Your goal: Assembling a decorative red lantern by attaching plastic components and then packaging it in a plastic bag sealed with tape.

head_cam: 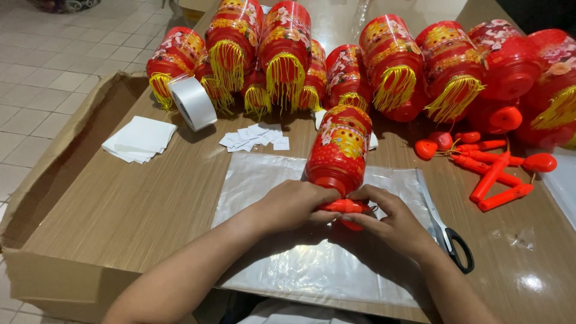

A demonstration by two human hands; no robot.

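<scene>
Curling your left hand [292, 204] shut around the orange handle [346, 206], you steady it at the base of the red lantern [339, 150], which stands just beyond your knuckles. Your right hand [393, 221] pinches the handle's other end, fingers nearly together; black-handled scissors [454, 243] lie just beside that wrist.

1. Red cylindrical paper lantern [339, 150]: table centre, on clear plastic sheet [270, 180].
2. White tape roll [192, 102]: ten o'clock of it.
3. Orange plastic handle sticks [492, 177]: three o'clock.
4. Black-handled scissors [453, 240]: five o'clock.
5. Row of red tasselled lanterns [390, 60]: twelve o'clock.
</scene>
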